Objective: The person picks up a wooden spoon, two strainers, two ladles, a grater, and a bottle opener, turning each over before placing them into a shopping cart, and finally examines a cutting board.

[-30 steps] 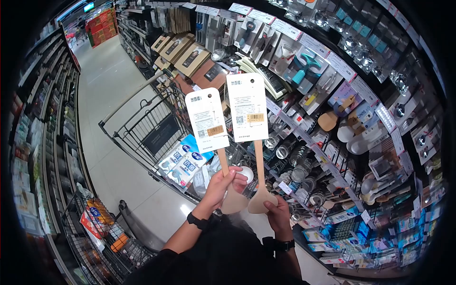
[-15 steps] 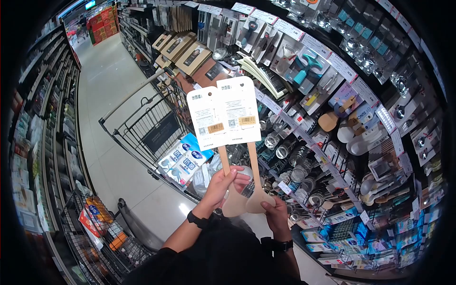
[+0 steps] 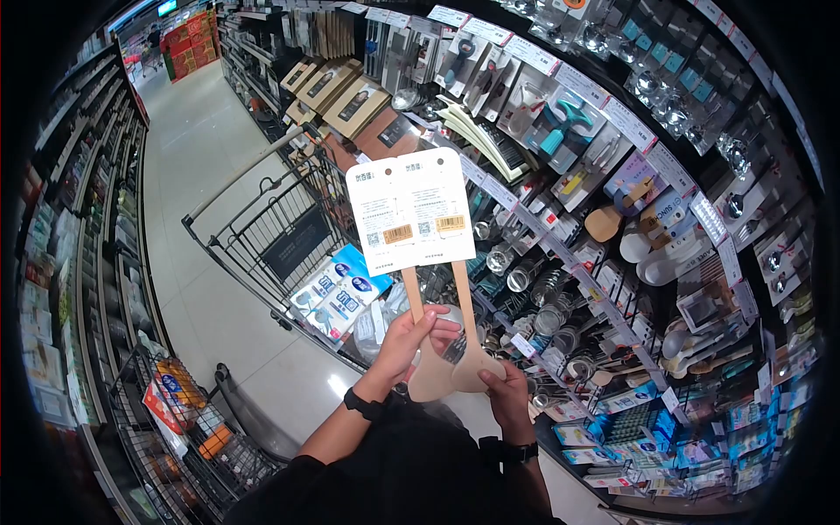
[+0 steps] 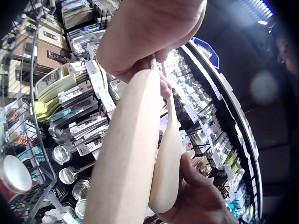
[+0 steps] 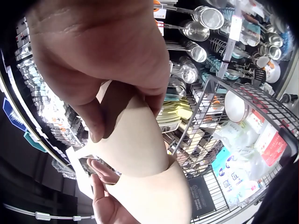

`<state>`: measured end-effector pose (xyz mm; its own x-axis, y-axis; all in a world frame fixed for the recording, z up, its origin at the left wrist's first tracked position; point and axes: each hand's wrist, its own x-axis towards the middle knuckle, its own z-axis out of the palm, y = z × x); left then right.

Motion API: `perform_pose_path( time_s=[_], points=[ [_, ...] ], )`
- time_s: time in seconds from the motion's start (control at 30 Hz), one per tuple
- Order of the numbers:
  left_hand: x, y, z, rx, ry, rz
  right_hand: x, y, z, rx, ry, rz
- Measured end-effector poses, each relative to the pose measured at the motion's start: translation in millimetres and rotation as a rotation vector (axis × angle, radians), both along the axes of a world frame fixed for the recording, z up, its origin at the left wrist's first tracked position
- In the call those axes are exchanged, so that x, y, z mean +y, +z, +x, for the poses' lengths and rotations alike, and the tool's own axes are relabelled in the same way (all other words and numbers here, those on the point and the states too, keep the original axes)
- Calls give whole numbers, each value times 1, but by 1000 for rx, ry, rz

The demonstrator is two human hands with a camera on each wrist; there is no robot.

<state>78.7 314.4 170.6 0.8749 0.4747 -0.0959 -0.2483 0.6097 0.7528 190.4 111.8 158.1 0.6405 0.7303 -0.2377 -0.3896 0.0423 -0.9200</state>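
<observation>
Two wooden spatulas with white cards at their handle ends are held up side by side, blades downward. My left hand [image 3: 409,341] grips the left spatula [image 3: 430,381] where the handle meets the blade. With its thumb on the front face, my right hand [image 3: 509,398] pinches the blade of the right spatula [image 3: 472,371]. Printed text and a barcode show on the left card [image 3: 374,214]; the right card [image 3: 444,206] overlaps its edge. In the right wrist view the right spatula's blade [image 5: 133,140] lies across the left one's blade [image 5: 161,196].
A wire shopping cart [image 3: 293,241] stands ahead, with a blue-and-white package [image 3: 341,297] in it. Shelves of kitchen utensils [image 3: 560,297] line the right side. At lower left is another basket [image 3: 144,420] holding packaged goods. A tiled aisle [image 3: 188,201] runs ahead, past shelving on the left.
The right spatula's card has swung left and slightly down, from apart to overlapping the left card. The blades have come closer together. Both hands keep their holds.
</observation>
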Motion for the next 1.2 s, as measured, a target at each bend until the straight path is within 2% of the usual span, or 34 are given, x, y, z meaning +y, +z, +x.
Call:
perform_pose_path(
  time_s=[0.77, 1.2],
  points=[
    [-3, 0, -2, 10, 3, 11, -5, -5, 1, 20, 29, 12],
    [-8, -5, 0, -11, 44, 52, -3, -19, -3, 81, 161, 63]
  ],
)
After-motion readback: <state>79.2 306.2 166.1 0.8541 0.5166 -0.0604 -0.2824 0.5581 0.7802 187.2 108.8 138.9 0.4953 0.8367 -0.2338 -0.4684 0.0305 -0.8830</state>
